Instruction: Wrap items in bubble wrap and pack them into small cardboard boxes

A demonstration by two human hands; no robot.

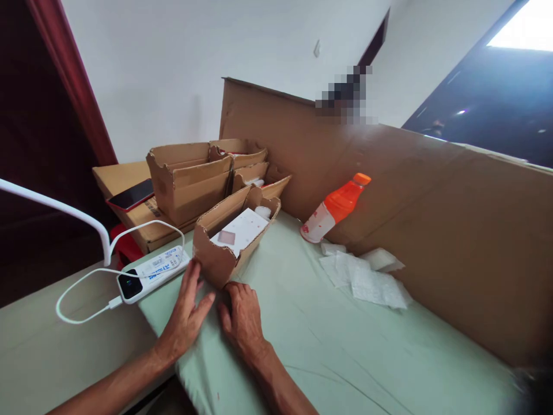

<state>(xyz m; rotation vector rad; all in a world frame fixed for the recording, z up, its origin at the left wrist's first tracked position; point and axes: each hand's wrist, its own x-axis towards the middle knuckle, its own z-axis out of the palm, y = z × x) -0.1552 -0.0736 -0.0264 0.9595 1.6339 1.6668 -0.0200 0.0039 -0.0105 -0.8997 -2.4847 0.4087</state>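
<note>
The open-topped cardboard box (213, 262) stood on the green-covered tabletop (311, 328), in front of both hands. The left hand (185, 314) was open, its fingers extended to the box's near left corner. The right hand (242, 317) was positioned at the near lower corner, fingers bent; whether it gripped the cardboard could not be determined. The box contained a white carton (242, 229) with a pinkish square on its upper face, and a small white item (262, 211) at the far end.

To the left of the box lay a white power bank (158, 271) with a dark display, with a white cable (80, 272) connected at its near end. Behind the box, a group of similar cardboard containers (201, 184) was arranged close together. A dark phone (132, 195) rested on a flat carton (118, 173) to their left. To the right, an orange-capped bottle (334, 207) stood near the upright cardboard panel (415, 219), with translucent white packets (371, 282) lying just beside it.
</note>
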